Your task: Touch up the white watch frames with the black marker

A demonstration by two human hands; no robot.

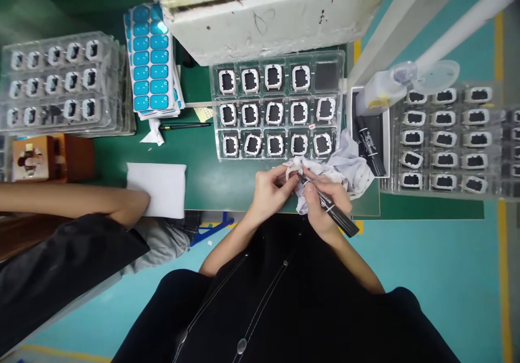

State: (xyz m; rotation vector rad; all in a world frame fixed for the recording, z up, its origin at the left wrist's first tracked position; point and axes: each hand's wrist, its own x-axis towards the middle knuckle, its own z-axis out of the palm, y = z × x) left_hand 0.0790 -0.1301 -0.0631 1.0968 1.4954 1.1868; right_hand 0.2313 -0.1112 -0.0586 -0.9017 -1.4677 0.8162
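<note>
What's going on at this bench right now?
A person works at a green table. The left hand holds a small white frame, and the right hand holds a black pen with its tip at the frame, above a crumpled cloth. Just behind sits a clear tray of similar frames, one top-right pocket vacant. More trays stand to the right. Another person's arm rests at the left.
</note>
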